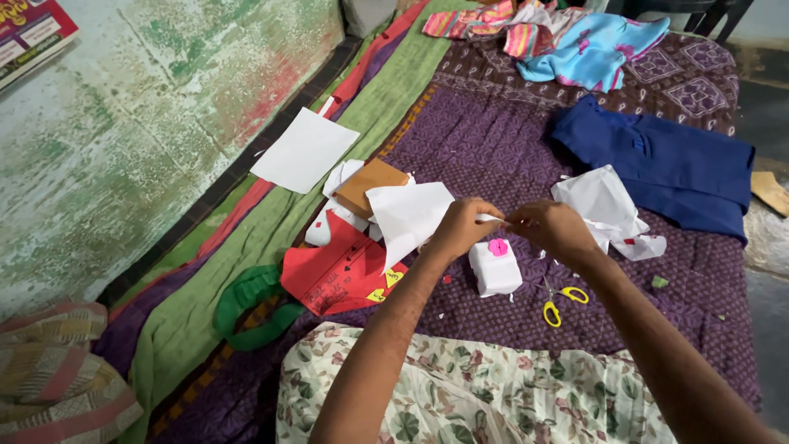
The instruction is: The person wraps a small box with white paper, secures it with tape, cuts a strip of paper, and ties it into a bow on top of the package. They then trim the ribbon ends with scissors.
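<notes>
Head cam: white paper strip horizontal btwn both hands.

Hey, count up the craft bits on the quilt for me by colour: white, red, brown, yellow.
White: 5, flat sheet, folded sheet, crumpled paper, small box, strip between both hands
Red: 1, paper shirt
Brown: 1, card
Yellow: 1, scissors
Total: 8

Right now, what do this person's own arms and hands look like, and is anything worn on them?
Both forearms are bare: no sleeves show below the elbows, and no watch, bangle or glove is visible. The left hand and right hand show no rings that I can make out. A floral cream garment with green leaves covers the lap below.
</notes>
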